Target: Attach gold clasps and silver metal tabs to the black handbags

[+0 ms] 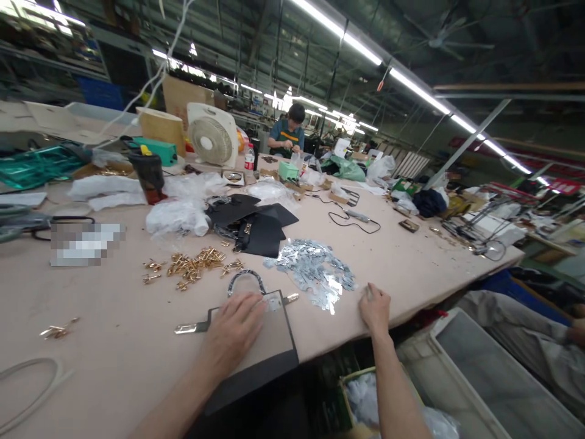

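Observation:
My left hand point(240, 326) lies flat with its fingers stretched over a grey and black bag panel point(274, 338) at the table's front edge. A dark, looped handle point(247, 274) stands at the panel's far side, and straps with gold-coloured metal ends point(186, 328) stick out on both sides. My right hand point(375, 308) rests at the table edge, fingers drawn together in a pinch; whatever is between them is too small to make out. Just left of it spreads a pile of thin silvery metal plates point(311, 268). Gold-coloured metal fittings point(196, 267) lie heaped beyond my left hand.
Black bag pieces point(262, 225) are stacked behind the plates. Farther back stand a fan point(212, 137), a dark cup point(148, 174) and a bottle point(249, 157). A corded tool point(356, 215) lies to the right. Another person point(287, 134) sits across the table. Below right is a pale crate point(484, 372).

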`<state>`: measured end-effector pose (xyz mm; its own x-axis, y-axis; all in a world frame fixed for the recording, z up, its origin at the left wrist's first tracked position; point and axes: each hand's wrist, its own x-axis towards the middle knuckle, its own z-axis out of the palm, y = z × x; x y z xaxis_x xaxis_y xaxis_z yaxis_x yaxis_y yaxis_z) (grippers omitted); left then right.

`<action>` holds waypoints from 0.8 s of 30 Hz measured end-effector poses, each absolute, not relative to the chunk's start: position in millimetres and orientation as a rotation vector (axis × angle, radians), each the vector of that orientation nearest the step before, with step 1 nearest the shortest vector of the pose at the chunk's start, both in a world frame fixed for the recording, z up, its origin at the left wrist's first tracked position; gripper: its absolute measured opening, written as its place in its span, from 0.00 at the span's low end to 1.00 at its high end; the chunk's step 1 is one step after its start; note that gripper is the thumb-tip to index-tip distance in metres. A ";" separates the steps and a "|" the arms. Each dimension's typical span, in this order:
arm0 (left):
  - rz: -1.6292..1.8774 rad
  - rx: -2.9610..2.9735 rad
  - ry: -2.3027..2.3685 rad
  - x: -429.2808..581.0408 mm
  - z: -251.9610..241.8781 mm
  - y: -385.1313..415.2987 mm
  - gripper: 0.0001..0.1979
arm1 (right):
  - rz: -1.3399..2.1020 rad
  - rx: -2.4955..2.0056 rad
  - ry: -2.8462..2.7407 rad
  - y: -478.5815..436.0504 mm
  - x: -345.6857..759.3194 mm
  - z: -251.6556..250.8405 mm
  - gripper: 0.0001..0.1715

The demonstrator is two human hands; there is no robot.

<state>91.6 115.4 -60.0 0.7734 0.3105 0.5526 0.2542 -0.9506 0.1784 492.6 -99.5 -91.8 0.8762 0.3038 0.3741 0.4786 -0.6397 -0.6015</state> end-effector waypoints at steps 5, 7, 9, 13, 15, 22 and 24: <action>0.732 2.879 0.369 108.9 -57.2 110.8 0.26 | -0.119 -2.089 -0.345 -102.4 496.2 -81.5 0.32; 0.742 2.835 0.424 113.9 -58.6 109.2 0.24 | -0.043 -1.961 -0.363 -93.9 486.9 -70.7 0.29; 0.762 2.792 0.456 117.7 -59.1 107.9 0.21 | 0.183 -1.641 -0.395 -78.8 465.3 -55.6 0.24; 0.752 2.777 0.509 122.5 -56.9 106.3 0.16 | 0.603 -1.051 -0.393 -30.6 391.9 -20.8 0.21; 0.743 2.781 0.534 123.7 -56.2 105.8 0.15 | 0.636 -0.943 -0.366 -2.5 353.5 -9.2 0.19; 0.719 2.761 0.531 124.8 -57.3 106.4 0.15 | 0.586 -0.947 -0.430 51.6 278.8 -25.3 0.18; 0.702 2.750 0.540 124.7 -56.2 107.2 0.14 | 0.524 -0.955 -0.426 52.9 270.4 -35.1 0.23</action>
<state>124.7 107.2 -56.2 0.8150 0.4107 0.4089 0.2890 -0.8996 0.3275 270.4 52.9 -35.1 0.7968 0.5938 0.1120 -0.2315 0.4712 -0.8511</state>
